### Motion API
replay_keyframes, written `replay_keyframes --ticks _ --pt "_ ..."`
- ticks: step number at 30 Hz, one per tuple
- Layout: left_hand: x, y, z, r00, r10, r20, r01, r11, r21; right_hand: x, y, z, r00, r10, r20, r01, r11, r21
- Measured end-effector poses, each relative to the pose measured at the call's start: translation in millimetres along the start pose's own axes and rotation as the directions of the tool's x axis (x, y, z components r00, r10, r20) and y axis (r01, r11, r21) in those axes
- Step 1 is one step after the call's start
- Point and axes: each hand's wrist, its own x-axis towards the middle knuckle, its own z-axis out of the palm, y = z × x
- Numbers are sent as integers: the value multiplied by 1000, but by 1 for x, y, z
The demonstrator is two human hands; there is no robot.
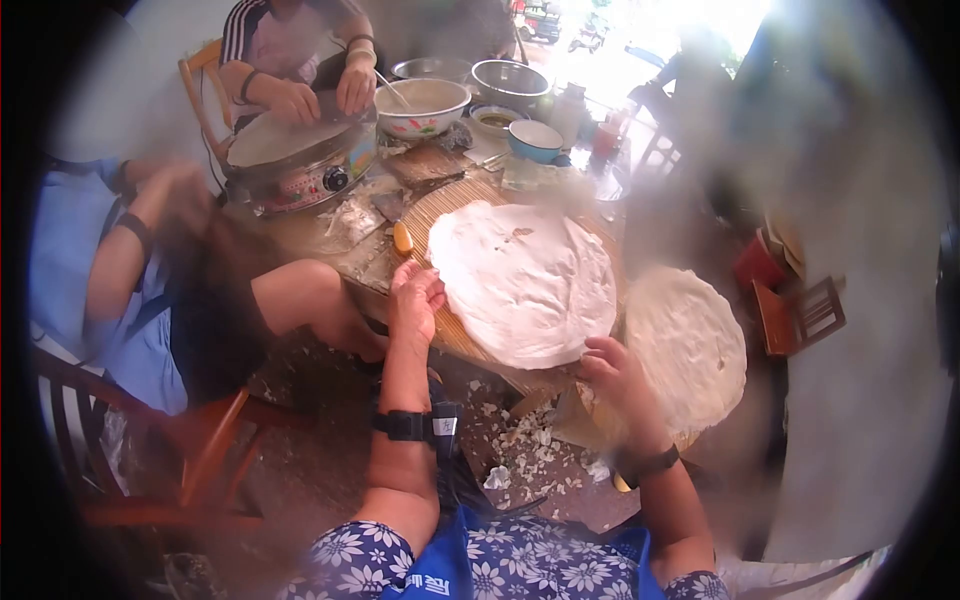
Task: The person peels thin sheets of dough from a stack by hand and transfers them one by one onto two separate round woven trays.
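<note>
White dough on slatted mat above littered floor, both hands alongside, grip unclear.

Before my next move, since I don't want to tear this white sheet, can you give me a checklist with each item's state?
1. Left hand at the white sheet's left edge: ok.
2. Right hand at its lower right edge: ok.
3. Firm hold on the edge: cannot tell.
4. Sheet smooth: not ok, its surface is wrinkled.
5. Sheet free of holes: cannot tell; the tan patch may be a hole or a mark.
6. Floor clean: not ok, scraps are scattered below.
</note>
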Motion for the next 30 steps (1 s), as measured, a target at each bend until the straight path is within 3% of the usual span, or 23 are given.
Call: replay_keyframes --ticks 1,2,5,6,9,11,14,16,18,23,26,30 --pt "-4 1 5 1000 9 6 -9 999 33 0 -7 9 993 -110 -40 108 993 -53" --pt "-9 0 11 1000 18 12 -19 998 67 -10 -22 10 980 -190 -62 153 915 -374" --pt "-16 -8 21 999 35 34 -40 986 162 -19 -34 25 854 -516 64 364 505 -783" --pt "-15 -12 22 999 22 44 -29 985 168 -22 -37 33 902 -430 45 317 586 -746" --pt "-16 -16 22 995 -54 80 47 996 77 -21 -34 48 853 -481 202 391 335 -857" --pt "-18 -13 24 988 -99 115 105 993 -53 -17 -20 49 847 -492 201 385 307 -871" --pt "-19 -13 23 952 -113 284 161 975 -154 -10 -8 50 811 -564 156 329 220 -918" --pt "-26 -10 25 903 -187 387 250 961 -120 -2 -12 46 785 -606 129 291 177 -940" --pt "-26 -12 24 857 -228 463 296 952 -79 0 -23 41 773 -622 125 318 210 -925" --pt "-17 -15 25 920 -272 282 319 938 -137 4 -45 16 705 -705 73 370 278 -887" --pt "-15 -15 24 885 -276 375 373 902 -216 3 -59 -6 667 -733 131 482 291 -826" --pt "-10 -21 20 856 -345 386 435 884 -174 -4 -71 -33 693 -715 94 551 441 -708"
